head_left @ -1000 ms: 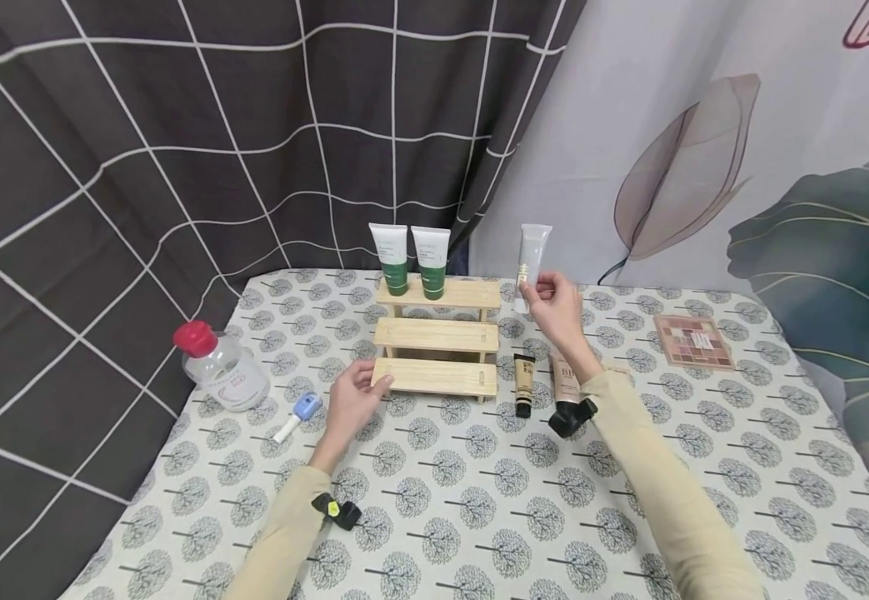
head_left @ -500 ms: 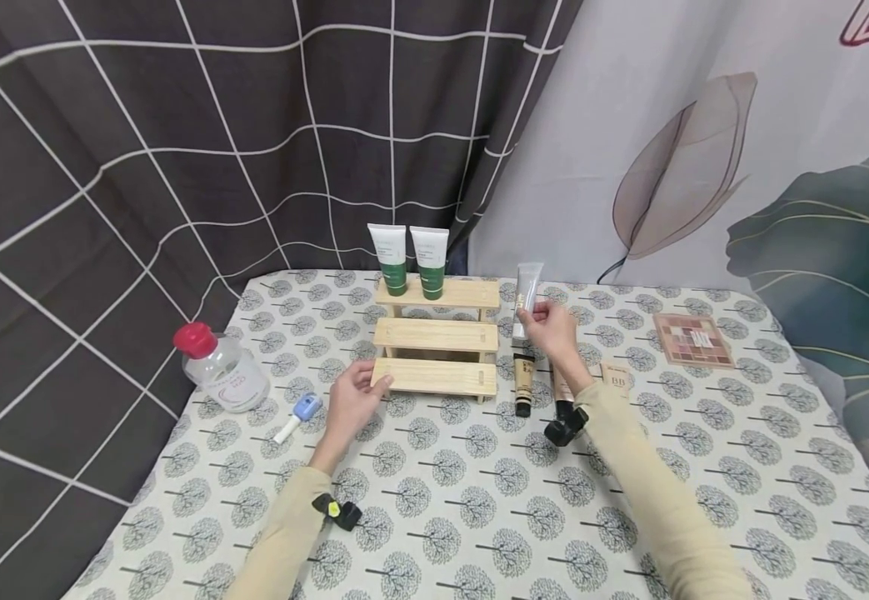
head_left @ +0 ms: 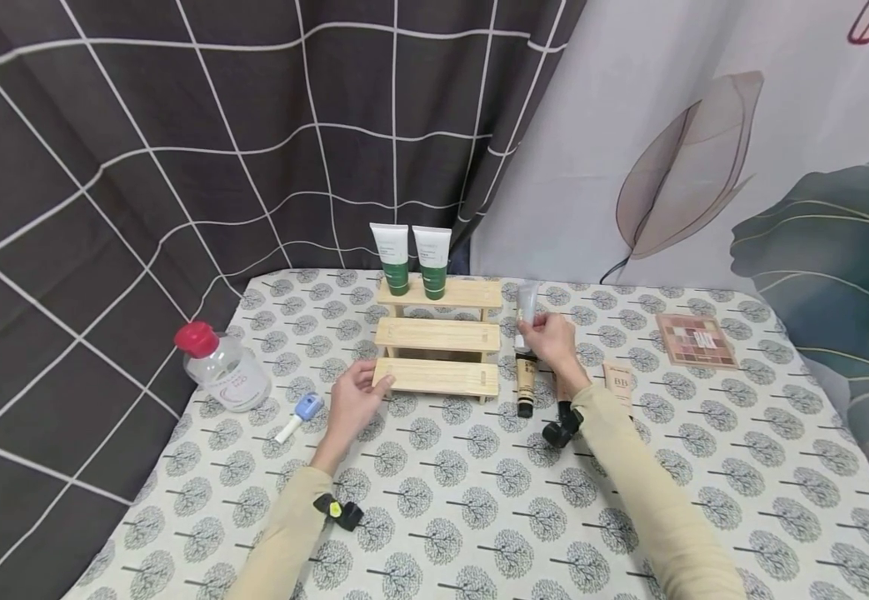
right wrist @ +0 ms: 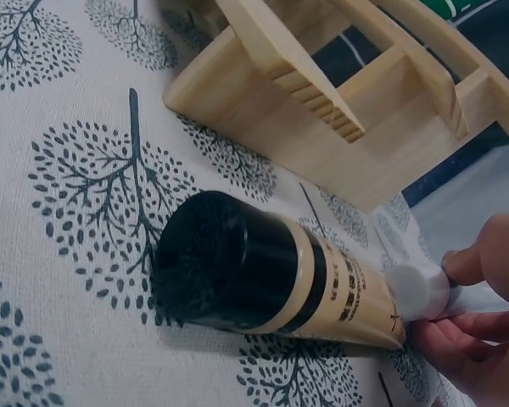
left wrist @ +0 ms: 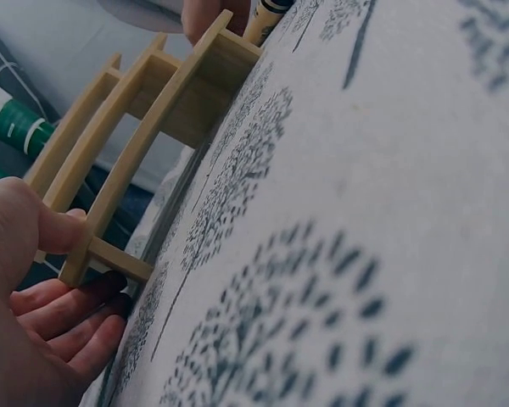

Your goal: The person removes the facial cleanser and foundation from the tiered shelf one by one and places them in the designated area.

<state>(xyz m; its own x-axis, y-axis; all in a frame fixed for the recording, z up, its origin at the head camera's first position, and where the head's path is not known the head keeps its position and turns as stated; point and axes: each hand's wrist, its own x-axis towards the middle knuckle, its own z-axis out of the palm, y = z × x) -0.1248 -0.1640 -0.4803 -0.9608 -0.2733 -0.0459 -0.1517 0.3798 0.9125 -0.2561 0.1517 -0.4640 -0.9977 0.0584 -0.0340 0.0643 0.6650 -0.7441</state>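
Note:
My left hand (head_left: 355, 404) grips the left end of the lowest step of a three-tier wooden stand (head_left: 437, 379). In the left wrist view its thumb (left wrist: 61, 231) lies on the step and the fingers reach underneath. My right hand (head_left: 551, 340) pinches a silvery-white squeeze tube (head_left: 527, 302) right of the stand. Its white end (right wrist: 420, 290) points down, close to the tablecloth, in the right wrist view. Just in front lies a gold tube with a black cap (head_left: 526, 390). Two white-and-green tubes (head_left: 394, 260) stand on the top step; the lower two steps bear nothing.
By the right sleeve lie a BB tube (head_left: 619, 382) and a partly hidden pinkish tube (head_left: 563, 390). Farther right is a makeup palette (head_left: 698, 340). At left stand a red-topped clear bottle (head_left: 233, 375) and a small blue-and-white item (head_left: 305, 408). Curtains hang behind the table.
My right hand has lowered the silvery-white tube from beside the top step toward the gold tube, nearer to me. The left hand stays on the stand.

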